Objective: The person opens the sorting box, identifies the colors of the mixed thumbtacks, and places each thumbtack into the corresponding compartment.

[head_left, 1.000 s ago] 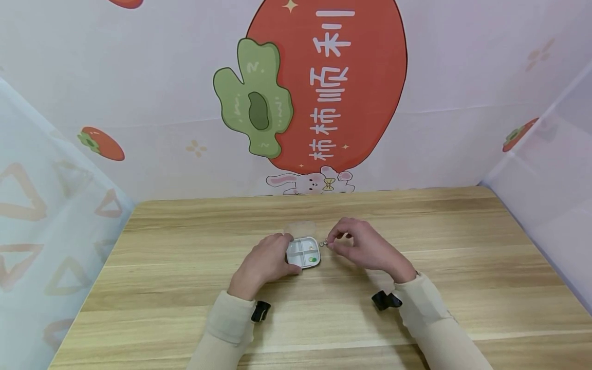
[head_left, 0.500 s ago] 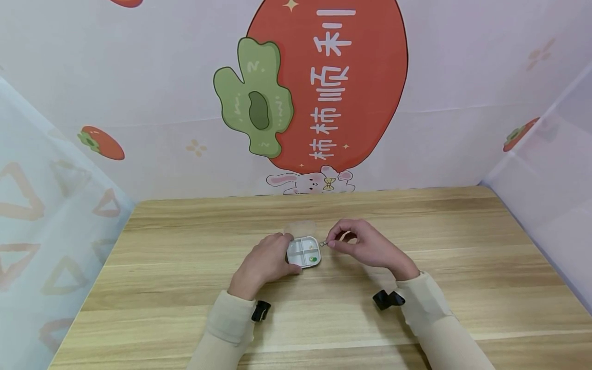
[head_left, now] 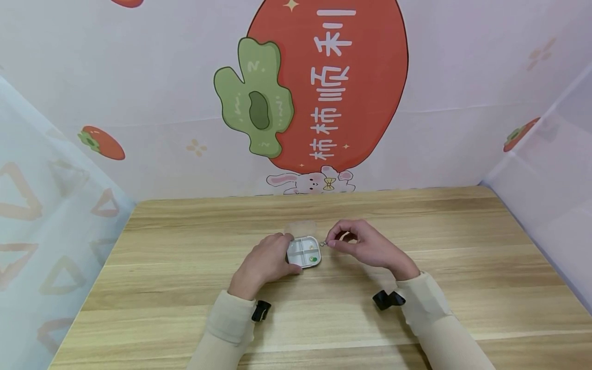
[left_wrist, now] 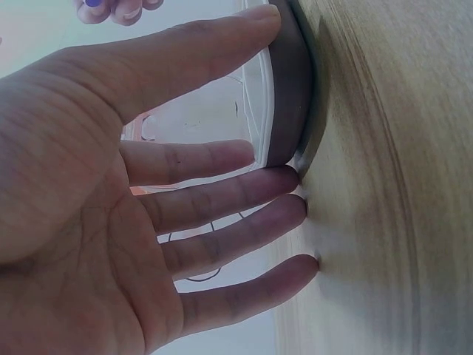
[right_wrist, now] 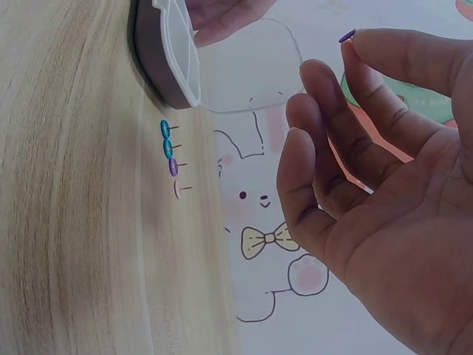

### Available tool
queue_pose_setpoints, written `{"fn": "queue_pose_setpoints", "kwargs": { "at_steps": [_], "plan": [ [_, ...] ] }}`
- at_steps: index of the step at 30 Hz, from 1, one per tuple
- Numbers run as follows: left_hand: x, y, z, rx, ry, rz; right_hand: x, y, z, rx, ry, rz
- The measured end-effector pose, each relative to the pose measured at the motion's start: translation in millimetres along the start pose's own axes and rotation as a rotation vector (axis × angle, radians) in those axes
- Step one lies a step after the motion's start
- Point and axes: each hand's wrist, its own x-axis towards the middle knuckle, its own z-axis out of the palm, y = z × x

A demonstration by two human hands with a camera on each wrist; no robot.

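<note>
My left hand [head_left: 264, 261] holds a small white four-compartment box [head_left: 302, 252] by its sides, thumb at the near edge and fingers at the far edge. Green pieces [head_left: 313, 259] lie in its near right compartment, small orange-yellow ones in the far right. The box's clear lid [right_wrist: 251, 66] stands open at the back. To the right, my right hand [head_left: 363, 244] pinches a purple thumbtack [right_wrist: 347, 35] between thumb and index finger, raised off the table. Below it in the right wrist view stand several thumbtacks in a row: blue tacks [right_wrist: 167, 147], a purple tack [right_wrist: 174, 166] and a pink tack [right_wrist: 178, 188].
The wood-grain table [head_left: 185, 308] runs back to a printed cloth [head_left: 185, 77] with a large red persimmon drawing. More cloth hangs at the left and right sides. Black camera mounts [head_left: 388, 300] sit on both wrists.
My right hand has shifted very slightly, its wrist moving a little to the right, still beside the row of tacks. The left hand and the box have stayed in place.
</note>
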Motion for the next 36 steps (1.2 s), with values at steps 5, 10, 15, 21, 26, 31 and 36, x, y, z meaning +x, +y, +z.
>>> {"fn": "queue_pose_setpoints", "kwargs": {
  "at_steps": [5,10,15,21,26,31,36],
  "plan": [
    [0.1,0.3,0.2,0.005,0.0,0.0,0.3,0,1,0.003,0.0,0.0],
    [-0.7,1.1,0.4,0.011,-0.004,0.0,0.7,1,3,-0.003,-0.003,-0.007],
    [-1.5,1.8,0.3,0.015,0.008,0.011,2.0,3,5,-0.018,-0.004,-0.022],
    [-1.5,2.0,0.1,0.007,0.01,0.018,3.0,6,7,-0.038,0.0,-0.042],
    [-0.9,1.7,0.0,-0.004,0.001,0.022,2.8,6,8,-0.044,0.005,-0.038],
    [-0.2,1.7,0.5,-0.011,-0.002,0.033,3.2,6,11,-0.044,0.014,-0.042],
    [0.3,2.7,0.7,-0.006,0.0,0.044,3.8,6,15,-0.039,0.015,-0.052]
  ]
}}
